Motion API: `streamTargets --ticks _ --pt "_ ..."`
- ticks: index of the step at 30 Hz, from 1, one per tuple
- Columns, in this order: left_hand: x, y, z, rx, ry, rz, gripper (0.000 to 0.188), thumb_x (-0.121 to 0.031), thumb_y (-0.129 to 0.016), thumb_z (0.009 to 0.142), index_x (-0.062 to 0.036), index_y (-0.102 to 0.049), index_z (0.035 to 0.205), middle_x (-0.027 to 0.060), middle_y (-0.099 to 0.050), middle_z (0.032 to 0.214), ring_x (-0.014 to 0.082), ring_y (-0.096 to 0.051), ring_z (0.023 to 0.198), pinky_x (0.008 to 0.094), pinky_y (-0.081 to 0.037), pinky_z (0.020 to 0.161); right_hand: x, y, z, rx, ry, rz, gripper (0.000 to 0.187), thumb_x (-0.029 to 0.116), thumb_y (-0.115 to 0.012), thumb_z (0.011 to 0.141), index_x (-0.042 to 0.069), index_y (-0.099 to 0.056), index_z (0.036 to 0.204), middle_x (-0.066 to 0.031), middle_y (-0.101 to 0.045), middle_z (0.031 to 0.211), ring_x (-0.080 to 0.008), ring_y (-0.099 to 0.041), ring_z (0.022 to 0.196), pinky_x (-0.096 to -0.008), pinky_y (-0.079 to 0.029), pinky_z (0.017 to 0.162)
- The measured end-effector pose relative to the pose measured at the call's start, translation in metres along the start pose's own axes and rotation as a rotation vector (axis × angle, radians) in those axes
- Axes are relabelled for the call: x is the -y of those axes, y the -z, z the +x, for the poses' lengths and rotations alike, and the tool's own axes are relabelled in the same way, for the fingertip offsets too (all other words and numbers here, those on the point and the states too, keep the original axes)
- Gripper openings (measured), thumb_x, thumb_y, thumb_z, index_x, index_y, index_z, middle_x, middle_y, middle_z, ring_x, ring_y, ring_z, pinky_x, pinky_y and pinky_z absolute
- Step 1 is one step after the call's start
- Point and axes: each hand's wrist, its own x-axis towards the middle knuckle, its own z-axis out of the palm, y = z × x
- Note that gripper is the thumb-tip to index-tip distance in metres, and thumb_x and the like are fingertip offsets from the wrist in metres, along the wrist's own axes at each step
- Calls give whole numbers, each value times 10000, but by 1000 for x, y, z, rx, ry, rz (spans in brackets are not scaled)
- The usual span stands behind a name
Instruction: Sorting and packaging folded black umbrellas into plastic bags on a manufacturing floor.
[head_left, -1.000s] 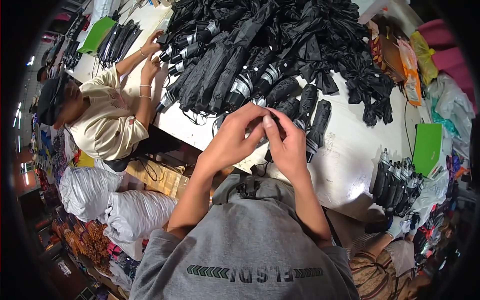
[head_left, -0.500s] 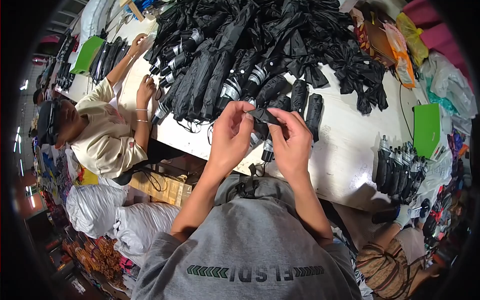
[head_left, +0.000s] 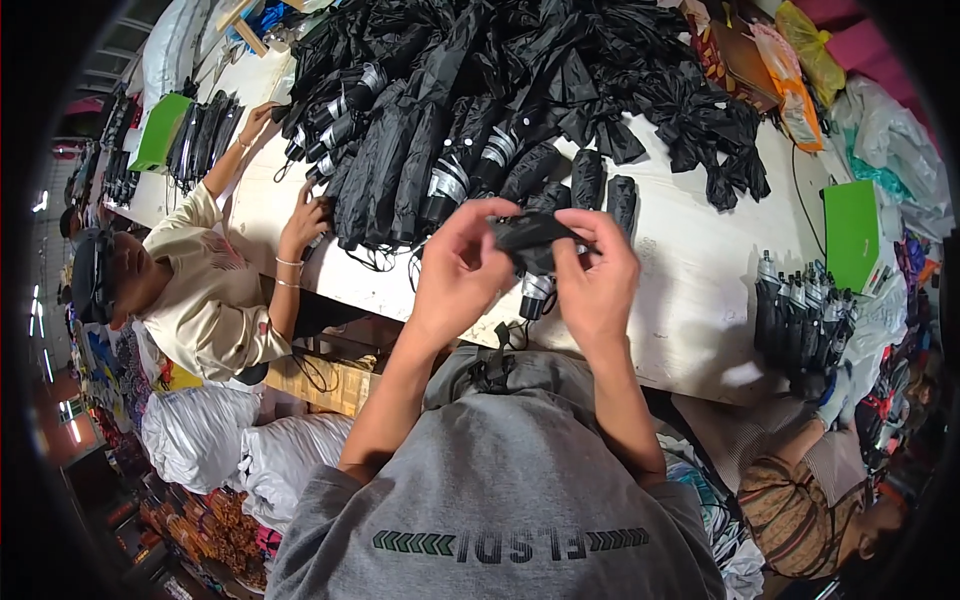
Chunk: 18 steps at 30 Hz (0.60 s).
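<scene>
Near the table's front edge, a piece of black cloth (head_left: 535, 234) stretches between my two hands, partly smeared by motion. Its left end lies between the thumb and forefinger of my left hand (head_left: 462, 268). My right hand (head_left: 600, 275) pinches the other end. Just under the cloth is an umbrella handle (head_left: 537, 297) with a silver band and a cord; whether the cloth belongs to that umbrella I cannot tell. Beyond my fingers lie folded black umbrellas (head_left: 410, 160), several with silver parts showing.
Loose black umbrella cloth (head_left: 610, 60) is heaped at the back of the white table (head_left: 690, 290). Upright umbrellas (head_left: 800, 315) stand beside a green box (head_left: 850, 235) at right. One co-worker (head_left: 215, 285) handles umbrellas at left; another (head_left: 810, 510) sits at lower right. White sacks (head_left: 200, 435) lie lower left.
My hands have moved slightly apart, and the cloth is spread wider between them. The left co-worker's far hand has shifted toward the umbrella pile.
</scene>
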Motion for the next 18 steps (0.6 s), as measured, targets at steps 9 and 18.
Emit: streamTargets --ticks 9,18 --pt "23 -1 10 -127 -91 285 392 71 -544 888 -8 -630 1262 51 -635 870 105 -576 716 226 -488 617 6 5 1 -18 87 -49 244 -99 -635 800 7 -671 1016 -79 -683 883 -156 -614 733 -251 -499 654" --pt "29 -6 15 5 156 -352 402 19 -579 917 45 -607 1318 128 -715 1037 148 -668 805 280 -577 787 -5 -2 -8 -66 301 -83 235 -101 -630 796 -4 -671 1007 -96 -677 909 -187 -621 783 -295 -512 718"
